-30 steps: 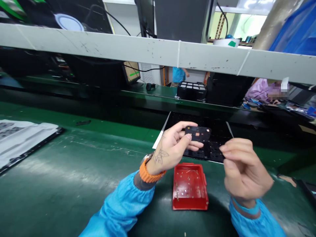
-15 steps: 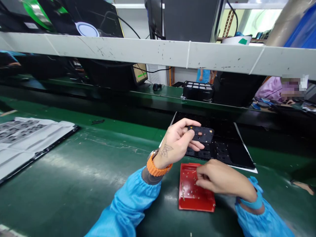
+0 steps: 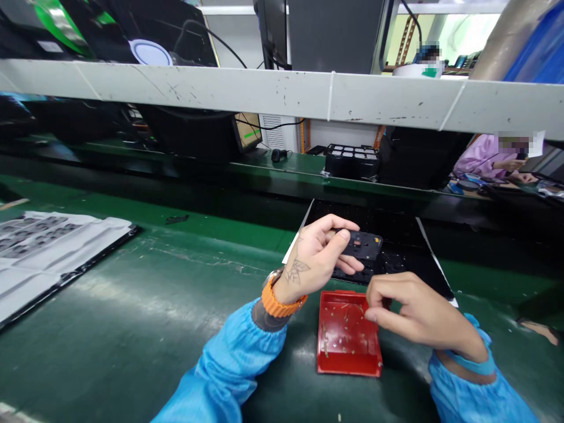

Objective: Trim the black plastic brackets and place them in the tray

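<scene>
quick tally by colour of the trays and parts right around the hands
red: 1, the red tray
black: 2, the small black part pinched in the left hand, and the black tray behind it
total: 3

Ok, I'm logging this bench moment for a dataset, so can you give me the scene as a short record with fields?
surface: green worktop
red tray: flat on the worktop, small pale bits scattered inside
left hand: raised, gripping a small black part by its edge
right hand: over the red tray's far right corner, thumb and forefinger pinched; anything between them is too small to tell
black tray: lies behind both hands
far left: white-covered tray
</scene>
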`<state>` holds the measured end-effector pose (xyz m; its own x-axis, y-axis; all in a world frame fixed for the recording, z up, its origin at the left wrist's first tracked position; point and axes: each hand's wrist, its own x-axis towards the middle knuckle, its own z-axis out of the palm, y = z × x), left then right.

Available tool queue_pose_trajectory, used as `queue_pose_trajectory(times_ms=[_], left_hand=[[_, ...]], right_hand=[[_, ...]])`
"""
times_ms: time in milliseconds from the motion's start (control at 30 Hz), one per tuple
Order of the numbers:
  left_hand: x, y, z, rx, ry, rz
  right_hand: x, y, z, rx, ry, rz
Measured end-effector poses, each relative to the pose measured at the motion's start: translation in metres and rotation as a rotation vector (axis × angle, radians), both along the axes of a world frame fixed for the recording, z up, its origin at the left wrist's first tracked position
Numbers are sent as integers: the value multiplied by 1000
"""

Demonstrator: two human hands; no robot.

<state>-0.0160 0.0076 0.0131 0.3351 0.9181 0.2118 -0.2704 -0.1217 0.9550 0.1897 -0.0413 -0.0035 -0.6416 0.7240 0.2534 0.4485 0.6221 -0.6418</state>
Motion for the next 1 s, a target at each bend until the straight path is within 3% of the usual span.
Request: queue_pose_trajectory(times_ms=[67,133,233,400,767,1000], left_hand=[[0,-1,-1,2,-22,-23],[0,-2,-1,-17,-40,-51],[1,-5,0,-51,-42,-89],[6,-8,-4,-43,22,-98],[9,-6,-10,-14,67,-50],[8,-6,-13,10,71,-115]], right_hand=[[-2,0,-3,81,152,-139],[-5,2,-7,159,361,-365],[-12,6,-12,150,630,-573],[-19,10,-12,-7,693,-526],[-22,12,-7,-48,697,-576],[-21,15,-10,-57,724,-639]])
